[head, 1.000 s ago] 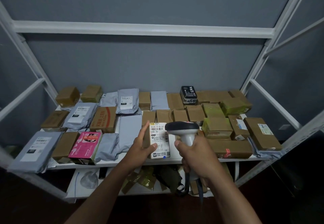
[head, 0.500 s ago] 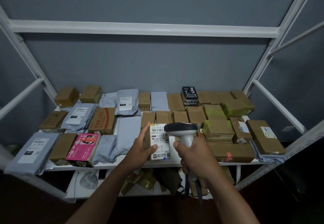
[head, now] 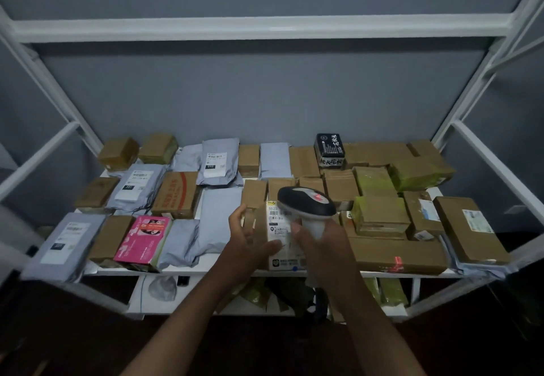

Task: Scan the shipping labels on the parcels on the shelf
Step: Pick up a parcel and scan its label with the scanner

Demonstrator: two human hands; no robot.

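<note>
A small brown parcel (head: 259, 222) with a white shipping label (head: 279, 228) stands tilted at the front middle of the white shelf (head: 206, 261). My left hand (head: 247, 240) grips the parcel from its left side, thumb on the label. My right hand (head: 321, 246) grips the handle of a white and black barcode scanner (head: 306, 202), whose head hovers just above the label and shows a red light on top. The label's right part is hidden behind the scanner.
Many brown boxes and grey mailer bags cover the shelf. A pink box (head: 144, 237) lies front left, a black box (head: 329, 149) at the back, a long brown box (head: 394, 252) to the right of my hands. White frame bars surround it. A lower shelf holds bags.
The scanner head has tipped down over the label and a red light now shows on it. My left hand has closed further round the parcel.
</note>
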